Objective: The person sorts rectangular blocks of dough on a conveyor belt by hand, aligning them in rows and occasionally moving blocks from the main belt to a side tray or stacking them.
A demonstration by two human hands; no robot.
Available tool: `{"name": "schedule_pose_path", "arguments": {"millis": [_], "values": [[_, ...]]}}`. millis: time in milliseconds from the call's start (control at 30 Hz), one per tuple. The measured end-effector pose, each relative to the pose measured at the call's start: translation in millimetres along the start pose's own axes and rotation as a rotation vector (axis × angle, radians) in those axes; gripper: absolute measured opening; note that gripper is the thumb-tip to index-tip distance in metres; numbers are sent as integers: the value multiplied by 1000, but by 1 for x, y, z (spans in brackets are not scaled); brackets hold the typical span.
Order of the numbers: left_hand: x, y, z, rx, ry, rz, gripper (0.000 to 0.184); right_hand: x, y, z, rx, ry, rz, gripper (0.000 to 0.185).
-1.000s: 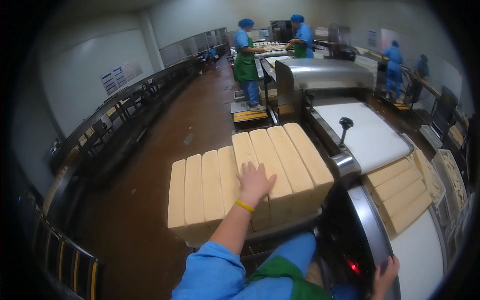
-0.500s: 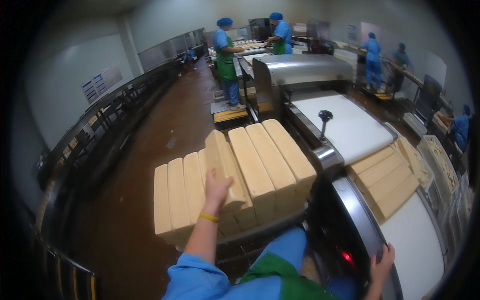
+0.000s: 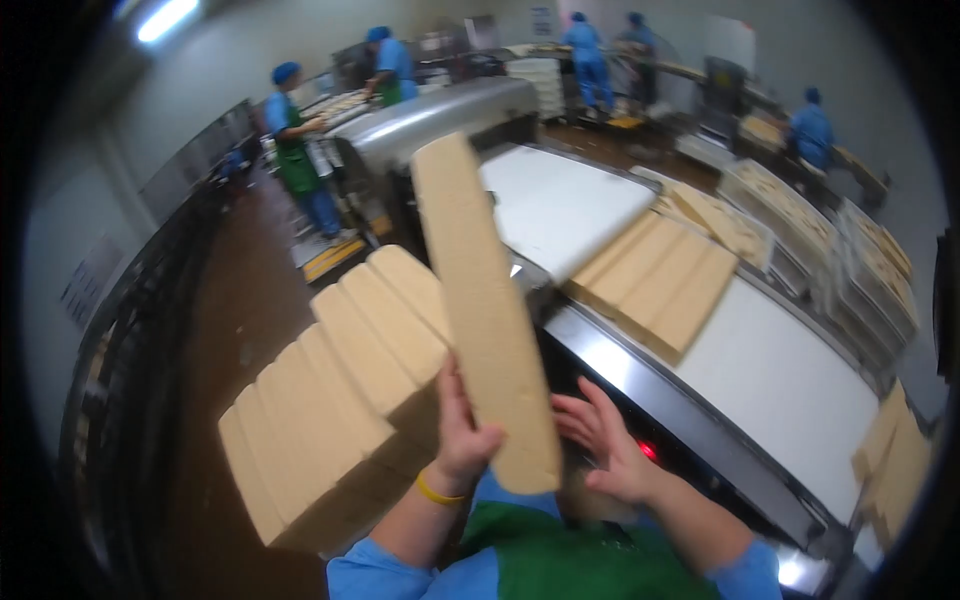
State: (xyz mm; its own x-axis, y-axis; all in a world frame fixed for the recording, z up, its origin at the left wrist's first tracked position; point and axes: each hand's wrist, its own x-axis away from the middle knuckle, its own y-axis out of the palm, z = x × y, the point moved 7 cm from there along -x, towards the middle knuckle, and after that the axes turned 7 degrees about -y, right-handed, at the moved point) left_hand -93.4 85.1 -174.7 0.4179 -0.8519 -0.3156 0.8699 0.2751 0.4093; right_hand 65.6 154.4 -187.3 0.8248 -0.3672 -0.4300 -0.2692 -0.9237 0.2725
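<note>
A long, pale, loaf-like slab [image 3: 485, 310] stands tilted upright before me, lifted off the stack. My left hand [image 3: 465, 430], with a yellow wristband, grips its lower left side, thumb across the near face. My right hand [image 3: 610, 440] is open with fingers spread at the slab's lower right edge; whether the fingertips touch it I cannot tell. To the left sits a stack of similar slabs [image 3: 310, 420], set side by side. On the white conveyor belt [image 3: 790, 380] at the right, several more slabs [image 3: 655, 280] lie next to each other.
A metal machine hood [image 3: 440, 110] spans the belt beyond the slab. Plastic crates [image 3: 785, 205] with pale pieces stand along the belt's far side. Cut pieces [image 3: 895, 470] lie at the right. Co-workers [image 3: 295, 150] in blue caps stand farther back. Brown floor [image 3: 225, 330] runs along the left.
My left hand has lifted a slab out of the stack and brought it right, in front of me. My right hand has left the conveyor edge and come to the slab. The view has turned right.
</note>
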Motion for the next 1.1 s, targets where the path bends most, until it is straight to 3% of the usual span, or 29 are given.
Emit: {"name": "schedule_pose_path", "arguments": {"millis": [67,133,200,267,333,433,533,600,700,767,900,967,1033,1100], "values": [[-17,59,-29,-67,-20,-380,106,3,-6,-25,72,-71,225,118],[-24,93,-43,-148,-81,-524,93,29,-38,-27,89,-165,427,116],[-28,105,-33,-649,203,-625,69,54,-89,-44,285,-299,675,110],[-26,103,-51,-693,89,-728,54,80,-145,-67,426,-193,924,101],[-23,89,-71,-656,-23,-693,45,117,-226,-86,918,-55,1003,89],[-14,64,-97,-695,-108,-649,37,146,-281,-97,1338,784,975,81],[-5,39,-108,-745,-155,-586,34,147,-283,-63,1600,714,937,79],[1,26,-117,-737,-214,-524,32,124,-285,-41,1612,638,927,78],[2,21,-132,-709,-317,-462,31,71,-288,-11,1456,548,885,78],[0,25,-136,-729,-355,-435,31,38,-283,-3,1510,567,866,70],[-2,53,-129,-867,-253,-540,29,56,-314,-9,1315,552,829,58],[2,51,-135,-850,-305,-547,27,109,-362,-47,1529,417,868,46],[6,49,-141,-858,-344,-555,27,203,-405,-115,1717,233,1137,41],[7,46,-149,-836,-359,-560,27,312,-437,-183,1971,638,1394,54]]}}
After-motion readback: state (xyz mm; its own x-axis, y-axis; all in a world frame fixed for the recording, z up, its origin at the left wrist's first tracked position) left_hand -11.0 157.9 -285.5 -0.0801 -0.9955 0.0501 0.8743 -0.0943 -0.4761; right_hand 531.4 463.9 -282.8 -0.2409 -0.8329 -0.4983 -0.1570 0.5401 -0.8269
